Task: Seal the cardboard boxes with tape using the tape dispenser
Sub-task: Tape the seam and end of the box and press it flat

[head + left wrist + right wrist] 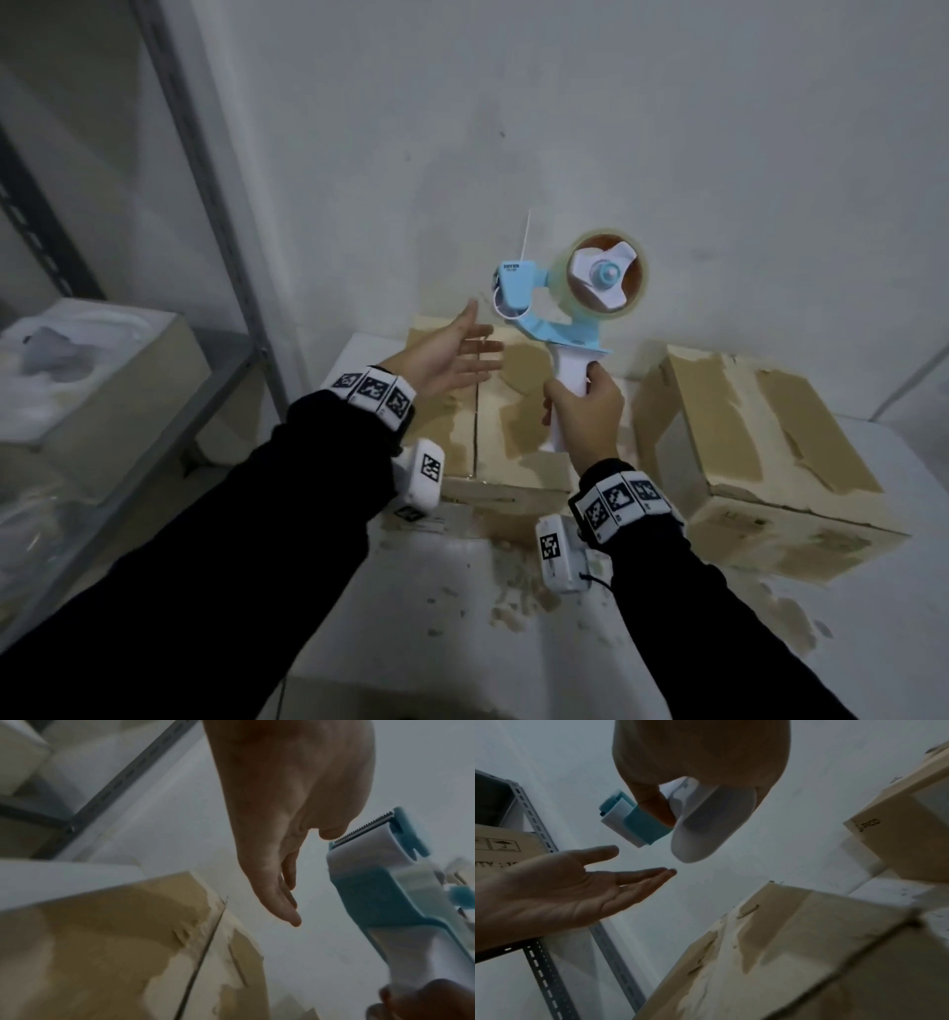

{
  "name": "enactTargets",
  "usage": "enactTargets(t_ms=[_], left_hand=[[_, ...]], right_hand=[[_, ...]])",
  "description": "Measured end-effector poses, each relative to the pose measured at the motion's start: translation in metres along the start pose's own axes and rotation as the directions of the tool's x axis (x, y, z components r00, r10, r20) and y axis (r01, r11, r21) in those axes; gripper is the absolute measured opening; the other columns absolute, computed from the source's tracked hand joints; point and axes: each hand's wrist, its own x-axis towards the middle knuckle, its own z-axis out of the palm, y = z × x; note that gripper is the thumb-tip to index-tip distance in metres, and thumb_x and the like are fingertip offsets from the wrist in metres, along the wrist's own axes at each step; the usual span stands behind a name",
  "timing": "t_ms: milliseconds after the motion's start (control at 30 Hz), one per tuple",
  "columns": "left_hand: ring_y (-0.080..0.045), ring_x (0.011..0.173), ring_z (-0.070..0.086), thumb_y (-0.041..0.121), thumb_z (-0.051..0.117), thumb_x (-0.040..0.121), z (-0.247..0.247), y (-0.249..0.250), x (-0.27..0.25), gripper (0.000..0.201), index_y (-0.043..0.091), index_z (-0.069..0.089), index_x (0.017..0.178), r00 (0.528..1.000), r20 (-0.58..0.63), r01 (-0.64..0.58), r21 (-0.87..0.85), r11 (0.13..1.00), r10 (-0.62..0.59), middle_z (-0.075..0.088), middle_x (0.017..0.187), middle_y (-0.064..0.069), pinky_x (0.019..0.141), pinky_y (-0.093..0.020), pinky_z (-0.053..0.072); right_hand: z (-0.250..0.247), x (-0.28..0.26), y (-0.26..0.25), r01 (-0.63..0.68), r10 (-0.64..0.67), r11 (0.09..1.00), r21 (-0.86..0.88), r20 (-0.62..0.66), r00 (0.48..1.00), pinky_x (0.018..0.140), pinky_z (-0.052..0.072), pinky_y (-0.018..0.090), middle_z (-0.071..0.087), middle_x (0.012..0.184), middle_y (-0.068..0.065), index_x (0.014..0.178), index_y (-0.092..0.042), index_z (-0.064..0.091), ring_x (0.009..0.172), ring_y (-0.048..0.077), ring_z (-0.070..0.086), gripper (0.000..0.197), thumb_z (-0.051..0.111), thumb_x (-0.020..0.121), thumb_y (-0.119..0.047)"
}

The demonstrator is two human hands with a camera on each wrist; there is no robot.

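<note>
My right hand [583, 406] grips the white handle of a blue and white tape dispenser [557, 303] and holds it upright in the air above a cardboard box [493, 426]. A roll of clear tape [606, 275] sits on its hub. My left hand [452, 349] is open, palm turned toward the dispenser, fingers straight, just left of its blue head and touching nothing. In the left wrist view the dispenser's toothed blade [365, 828] lies close to my left hand [290, 841]. The right wrist view shows the handle [706, 825] in my right hand and the open left hand [582, 886] below it.
A second cardboard box [770, 452] with torn patches stands at the right on the white table [462, 616], which is littered with cardboard scraps. A grey metal shelf rack [215, 205] with boxes stands at the left. A white wall is right behind.
</note>
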Motion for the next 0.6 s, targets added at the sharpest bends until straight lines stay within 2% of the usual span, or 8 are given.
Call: enactTargets(t_ms=[67,133,200,233,300,367,467,600], left_hand=[[-0.021,0.09,0.068,0.057,0.035,0.092,-0.005,0.004,0.01,0.061,0.008,0.048,0.124,0.999,0.048,0.021,-0.146,0.989,-0.014,0.063,0.114,-0.009,0.072,-0.026,0.057],[-0.012,0.075,0.071,0.051,0.038,0.094,-0.012,0.008,0.02,0.051,0.007,0.056,0.113,0.999,0.049,-0.006,-0.208,0.978,0.016,0.071,0.096,-0.005,0.063,-0.019,0.057],[-0.003,0.06,0.066,0.036,0.044,0.096,-0.023,0.011,0.029,0.034,0.008,0.062,0.101,0.998,-0.003,-0.06,-0.244,0.968,0.061,0.072,0.073,0.002,0.058,-0.012,0.053],[-0.001,0.055,0.064,0.027,0.048,0.096,-0.031,0.012,0.033,0.025,0.008,0.063,0.099,0.997,-0.02,-0.078,-0.258,0.963,0.076,0.07,0.067,0.004,0.056,-0.009,0.052],[-0.002,0.054,0.063,0.011,0.051,0.094,-0.047,0.015,0.042,0.015,0.004,0.063,0.099,0.997,-0.011,-0.081,-0.283,0.956,0.081,0.069,0.064,0.003,0.055,-0.008,0.052],[-0.003,0.056,0.065,0.004,0.051,0.092,-0.062,0.02,0.049,0.015,0.002,0.064,0.099,0.998,0.01,-0.064,-0.282,0.957,0.07,0.07,0.066,0.001,0.056,-0.009,0.053],[-0.004,0.055,0.064,0.003,0.048,0.093,-0.077,0.03,0.061,0.016,0.003,0.064,0.095,0.999,0.007,-0.031,-0.245,0.969,0.034,0.068,0.063,0.0,0.056,-0.01,0.053],[-0.003,0.048,0.06,0.009,0.048,0.094,-0.088,0.04,0.077,0.016,0.008,0.061,0.084,0.998,-0.044,0.033,-0.177,0.984,-0.041,0.063,0.053,0.004,0.049,-0.011,0.048]], right_hand=[[0.012,0.008,-0.003,0.025,-0.025,1.0,0.011,0.013,1.0,0.044,0.046,0.025,0.06,0.063,0.011,0.072,-0.007,0.055,0.044,0.017,0.053,0.011,0.064,0.072,-0.001],[0.023,0.016,-0.005,0.046,-0.046,0.999,0.009,0.011,0.999,0.043,0.046,0.024,0.059,0.063,0.01,0.072,-0.006,0.055,0.046,0.018,0.053,0.011,0.065,0.071,-0.001],[0.032,0.025,-0.005,0.055,-0.055,0.998,0.0,0.001,0.998,0.043,0.046,0.023,0.058,0.061,0.008,0.073,-0.005,0.054,0.044,0.013,0.053,0.011,0.065,0.07,-0.001],[0.036,0.03,-0.005,0.054,-0.054,0.999,-0.004,-0.002,0.999,0.043,0.046,0.022,0.058,0.061,0.008,0.073,-0.005,0.055,0.044,0.01,0.052,0.011,0.064,0.071,0.0],[0.043,0.041,-0.004,0.053,-0.053,0.999,-0.012,0.004,0.999,0.043,0.047,0.022,0.059,0.064,0.01,0.076,-0.004,0.055,0.046,0.013,0.053,0.011,0.064,0.073,0.002],[0.05,0.049,-0.003,0.064,-0.063,0.997,-0.04,0.013,0.998,0.045,0.048,0.023,0.06,0.067,0.012,0.079,-0.003,0.056,0.049,0.017,0.053,0.011,0.066,0.074,-0.001],[0.062,0.057,-0.003,0.071,-0.07,0.996,-0.053,0.016,0.997,0.047,0.05,0.028,0.061,0.063,0.009,0.08,-0.003,0.06,0.049,0.018,0.055,0.017,0.073,0.076,-0.012],[0.072,0.07,-0.001,0.063,-0.059,0.994,-0.089,0.044,0.997,0.048,0.05,0.029,0.06,0.055,0.005,0.071,-0.006,0.063,0.046,0.017,0.055,0.022,0.077,0.076,-0.023]])
